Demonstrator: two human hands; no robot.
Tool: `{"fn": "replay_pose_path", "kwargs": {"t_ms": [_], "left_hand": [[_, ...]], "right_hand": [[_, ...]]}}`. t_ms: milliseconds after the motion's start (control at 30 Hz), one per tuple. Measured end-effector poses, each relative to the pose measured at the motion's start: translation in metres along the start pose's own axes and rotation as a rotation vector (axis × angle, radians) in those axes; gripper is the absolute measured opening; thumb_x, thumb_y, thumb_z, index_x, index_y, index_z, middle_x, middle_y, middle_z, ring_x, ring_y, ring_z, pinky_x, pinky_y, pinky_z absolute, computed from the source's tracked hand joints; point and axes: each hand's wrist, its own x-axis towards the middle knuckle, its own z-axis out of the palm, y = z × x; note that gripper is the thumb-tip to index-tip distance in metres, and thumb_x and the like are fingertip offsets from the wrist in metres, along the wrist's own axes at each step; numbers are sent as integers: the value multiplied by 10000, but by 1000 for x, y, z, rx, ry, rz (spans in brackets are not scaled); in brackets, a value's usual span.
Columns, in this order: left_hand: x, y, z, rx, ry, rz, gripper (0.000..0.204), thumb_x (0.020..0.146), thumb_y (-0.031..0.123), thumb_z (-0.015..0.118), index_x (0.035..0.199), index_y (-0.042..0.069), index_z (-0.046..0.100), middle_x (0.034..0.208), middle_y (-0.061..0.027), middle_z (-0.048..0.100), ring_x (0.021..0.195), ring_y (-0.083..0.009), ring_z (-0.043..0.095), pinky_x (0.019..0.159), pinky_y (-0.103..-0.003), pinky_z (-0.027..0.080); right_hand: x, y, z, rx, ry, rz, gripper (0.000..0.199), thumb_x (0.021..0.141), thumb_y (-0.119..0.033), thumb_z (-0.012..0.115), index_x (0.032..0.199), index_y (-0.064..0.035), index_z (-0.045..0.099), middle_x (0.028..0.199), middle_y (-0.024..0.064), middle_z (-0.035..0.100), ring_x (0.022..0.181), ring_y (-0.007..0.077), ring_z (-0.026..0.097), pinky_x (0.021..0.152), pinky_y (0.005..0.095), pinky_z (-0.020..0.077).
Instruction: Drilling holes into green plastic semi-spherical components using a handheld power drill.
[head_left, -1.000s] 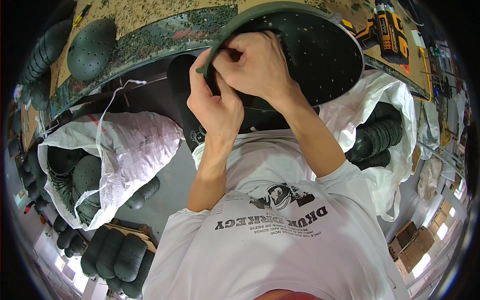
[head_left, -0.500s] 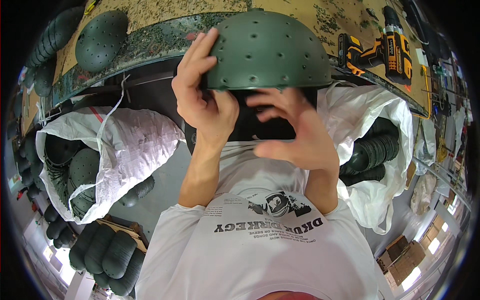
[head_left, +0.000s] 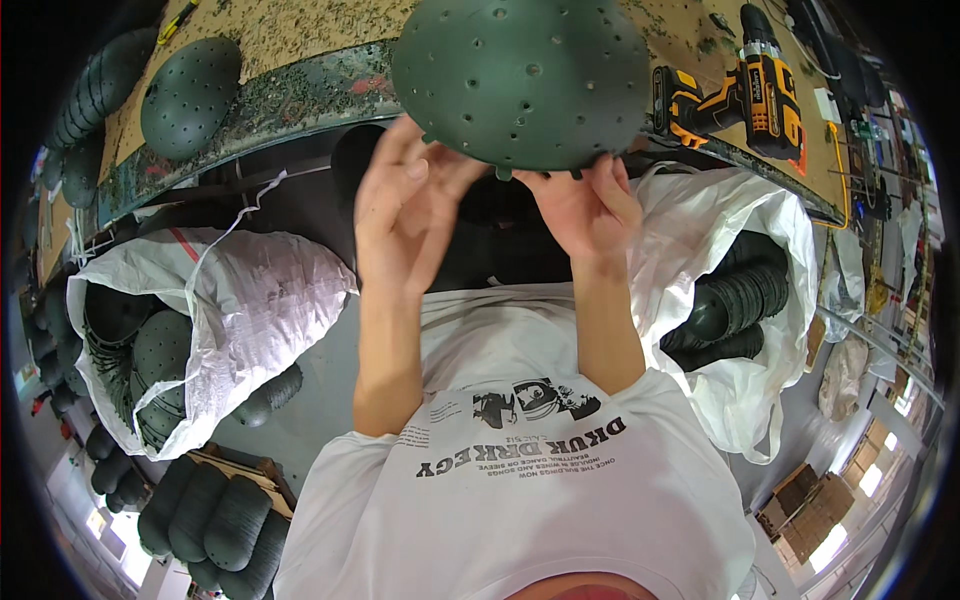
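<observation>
Item: green perforated dome shell (head_left: pixel 520 80), top centre of frame, over desk (head_left: pixel 300 90) edge.
Left hand (head_left: pixel 400 215): open, fingertips brushing the rim.
Right hand (head_left: pixel 590 205): pinching the rim.
Risk: one-sided grip; the shell may tip and drop beside the yellow drill (head_left: pixel 735 85).

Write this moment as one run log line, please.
left hand: open, fingertips at shell rim | right hand: grips rim | green perforated helmet shell: dome up, over workbench edge
</observation>
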Motion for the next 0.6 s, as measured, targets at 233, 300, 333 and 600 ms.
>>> {"fn": "replay_pose_path", "kwargs": {"t_ms": [233, 300, 333, 600], "left_hand": [[27, -51, -19, 73, -75, 75, 289, 994, 78, 569, 1280, 93, 530, 1195, -51, 656, 1078, -172, 639, 907, -328, 514], [30, -52, -16, 50, 84, 91, 249, 996, 75, 572, 1244, 91, 542, 1121, -51, 686, 1011, -170, 676, 888, -324, 549], [31, -52, -16, 50, 84, 90, 249, 996, 75, 572, 1244, 91, 542, 1121, -51, 686, 1011, -170, 676, 888, -324, 549], [56, -51, -26, 76, -22, 142, 254, 1001, 120, 574, 1253, 101, 545, 1140, -70, 687, 997, -199, 691, 960, -435, 549]], "right_hand": [[3, 0, -40, 39, 220, 146, 299, 1027, -223, 510, 1255, -44, 582, 1260, 135, 633, 1144, 322, 624, 922, 504, 522], [1, -15, -37, -198, 333, 259, 299, 1024, -219, 525, 1241, -21, 577, 1230, 147, 642, 1100, 309, 644, 909, 460, 530], [-2, -23, -32, -437, 441, 373, 301, 1021, -215, 540, 1228, 2, 571, 1201, 159, 650, 1057, 295, 664, 897, 416, 538], [-59, -103, -16, -908, 614, 156, 304, 1022, -199, 541, 1192, 52, 568, 1119, 175, 677, 1012, 259, 674, 909, 357, 526]]}}
